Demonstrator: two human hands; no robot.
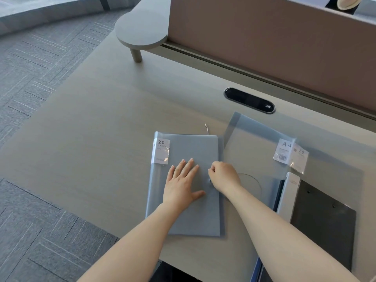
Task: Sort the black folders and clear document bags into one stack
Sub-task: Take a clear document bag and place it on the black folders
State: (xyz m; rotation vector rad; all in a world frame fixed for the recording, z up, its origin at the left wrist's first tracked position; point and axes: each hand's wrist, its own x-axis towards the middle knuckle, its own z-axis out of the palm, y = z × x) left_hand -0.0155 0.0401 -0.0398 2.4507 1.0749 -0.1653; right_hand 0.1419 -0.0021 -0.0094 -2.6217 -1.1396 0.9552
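A grey translucent document bag (pixel 195 147) lies on a clear folder with a "20 pockets" label (pixel 161 151) in the middle of the desk. My left hand (pixel 182 185) rests flat on the bag, fingers spread. My right hand (pixel 223 176) is closed, pinching the thin string at the bag's right edge near a small button. To the right lies another clear bag (pixel 254 139) with an "A4" label (pixel 283 150), its string looping behind my right wrist. A black folder (pixel 323 220) sits at the right under clear plastic.
The wooden desk (pixel 101 139) ends at carpet on the left. A brown partition (pixel 264 37) runs along the back, with a black cable slot (pixel 249 100) in front of it. A rounded grey shelf (pixel 142 27) stands on a short leg at the far left.
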